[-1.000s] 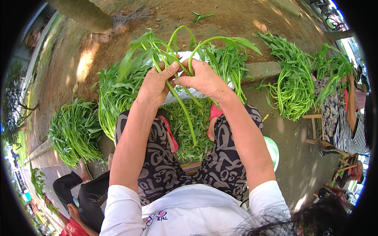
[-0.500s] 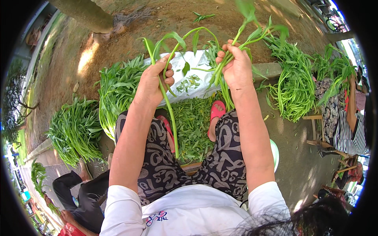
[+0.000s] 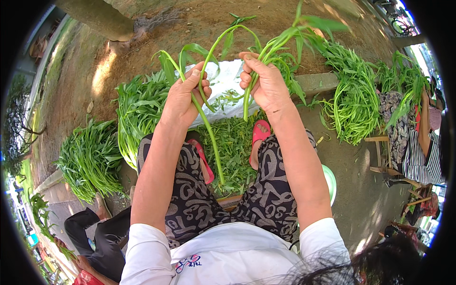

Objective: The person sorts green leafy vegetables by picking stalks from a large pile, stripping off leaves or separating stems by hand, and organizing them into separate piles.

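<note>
Green stems were being sorted: left hand (image 3: 183,97) gripped one long stem (image 3: 205,121), right hand (image 3: 267,85) clutched a bunch (image 3: 280,47) at 1 o'clock. Next likely called for passing the stem across, fingers loosening.

Bright daylight, dappled shade on the ground, sharp centre, fisheye bending, black vignette at edges

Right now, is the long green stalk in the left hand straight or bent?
Bent. The long green stalk runs straight below the left hand, but above the fingers its leafy top arches over and droops.
</note>
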{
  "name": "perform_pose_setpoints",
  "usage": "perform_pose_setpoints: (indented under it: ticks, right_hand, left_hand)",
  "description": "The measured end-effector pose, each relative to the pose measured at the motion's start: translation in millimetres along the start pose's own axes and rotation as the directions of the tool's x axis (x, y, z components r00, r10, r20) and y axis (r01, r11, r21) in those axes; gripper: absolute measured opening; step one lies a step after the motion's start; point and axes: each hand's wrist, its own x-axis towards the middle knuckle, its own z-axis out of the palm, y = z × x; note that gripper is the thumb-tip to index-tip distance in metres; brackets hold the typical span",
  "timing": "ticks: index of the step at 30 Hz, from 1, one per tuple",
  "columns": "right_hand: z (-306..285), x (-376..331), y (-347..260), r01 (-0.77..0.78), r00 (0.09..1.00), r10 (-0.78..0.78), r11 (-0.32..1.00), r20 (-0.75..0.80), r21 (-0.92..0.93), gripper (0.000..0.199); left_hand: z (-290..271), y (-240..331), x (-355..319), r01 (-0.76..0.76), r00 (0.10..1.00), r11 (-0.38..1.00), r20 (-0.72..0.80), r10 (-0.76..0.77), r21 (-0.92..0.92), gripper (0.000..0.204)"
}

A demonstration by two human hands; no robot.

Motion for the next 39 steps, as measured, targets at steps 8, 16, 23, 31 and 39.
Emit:
perform_pose_setpoints:
  ticks: [8,16,23,31,39]
  right_hand:
    - [4,-2,2,0.092,0.993,-0.107,0.967,-0.048,-0.238,0.022]
    - [4,-5,4,-0.002,0.997,0.033,0.925,0.075,-0.380,0.025]
    - [6,-5,8,0.083,0.995,-0.043,0.837,0.086,-0.540,0.021]
    - [15,-13,7,0.060,0.998,-0.056,0.779,0.025,-0.624,0.021]
    - [10,-10,11,0.011,0.998,0.022,0.839,0.054,-0.544,0.021]
  left_hand:
    - [7,0,-6,0.086,0.987,0.995,0.133,-0.092,0.051,0.039]
    - [13,0,-12,0.155,0.972,0.971,0.146,-0.183,0.182,0.040]
    - [19,1,-15,0.154,0.975,0.963,0.123,-0.184,0.220,0.035]
    - [17,-3,-13,0.147,0.981,0.968,0.092,-0.168,0.202,0.029]
    - [13,-6,-9,0.170,0.977,0.976,0.106,-0.185,0.136,0.028]
